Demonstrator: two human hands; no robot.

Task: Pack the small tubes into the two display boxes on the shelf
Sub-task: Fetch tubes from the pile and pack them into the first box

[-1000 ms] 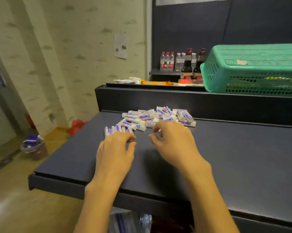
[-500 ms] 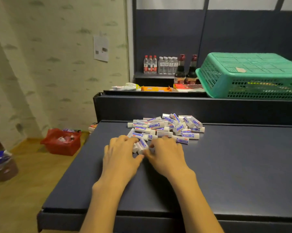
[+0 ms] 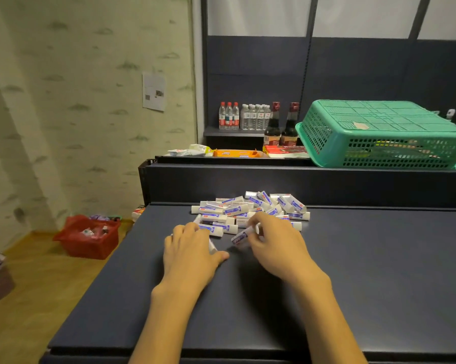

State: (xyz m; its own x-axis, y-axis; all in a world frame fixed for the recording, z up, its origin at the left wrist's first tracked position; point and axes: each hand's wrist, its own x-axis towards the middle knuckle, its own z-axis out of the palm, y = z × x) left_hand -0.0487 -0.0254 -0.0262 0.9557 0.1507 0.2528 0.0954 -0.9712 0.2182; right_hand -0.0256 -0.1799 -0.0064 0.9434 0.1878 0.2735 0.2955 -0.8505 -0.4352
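A heap of small white tubes with blue labels lies on the dark shelf top, close to its back wall. My left hand lies palm down at the heap's near edge, covering a few tubes; the white end of one tube shows under its fingers. My right hand pinches a single tube lifted slightly off the shelf, just right of the left hand. No display boxes are in view.
A green plastic basket sits upside down on the upper ledge at right. Water bottles, two dark sauce bottles and snack packets stand behind. A red basket is on the wooden floor at left.
The view has tilted up and the hands sit lower in frame. My right hand has drawn one tube out of the heap and raised it. My left hand stays flat on its tubes.
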